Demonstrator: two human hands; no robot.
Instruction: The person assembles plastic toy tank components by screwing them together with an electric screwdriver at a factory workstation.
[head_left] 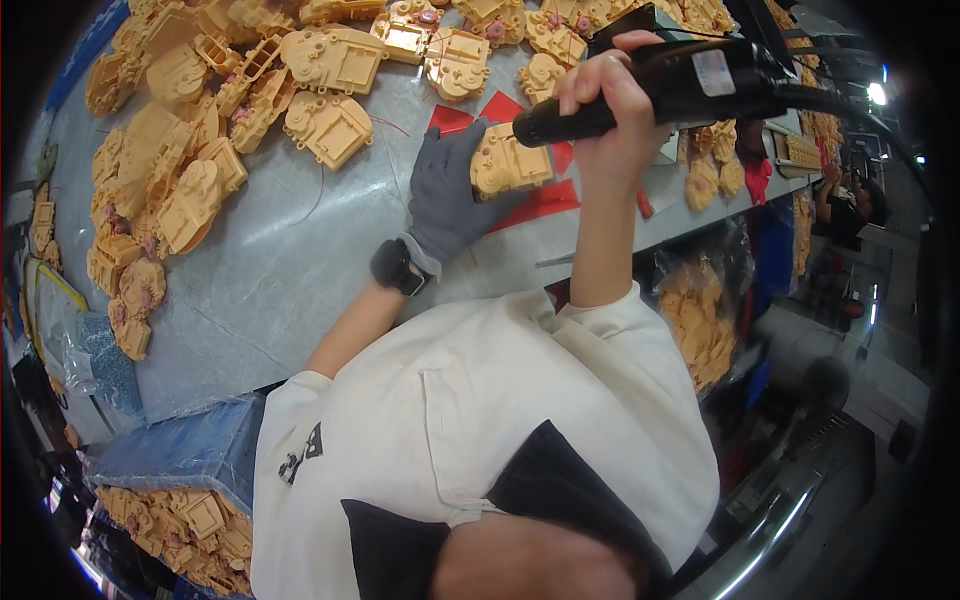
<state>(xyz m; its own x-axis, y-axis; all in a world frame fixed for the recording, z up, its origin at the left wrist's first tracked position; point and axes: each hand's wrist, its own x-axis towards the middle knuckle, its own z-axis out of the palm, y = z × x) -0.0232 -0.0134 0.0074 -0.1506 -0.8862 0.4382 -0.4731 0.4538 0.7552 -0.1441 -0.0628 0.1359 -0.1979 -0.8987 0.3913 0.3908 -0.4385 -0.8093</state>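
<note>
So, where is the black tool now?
In the head view, the black tool is upper right of centre, in the right hand, tip by the yellow housing in the left hand.

on my feed the grey worktable is fairly bright, with a pale sheen across its top. the right background looks dim to me, though a small white lamp glares there. straight edges bow near the rim, corners are black, far details soft.

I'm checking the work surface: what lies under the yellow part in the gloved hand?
Red material shows on the grey table around the yellow part; directly beneath, the part and left hand cover everything.
</note>
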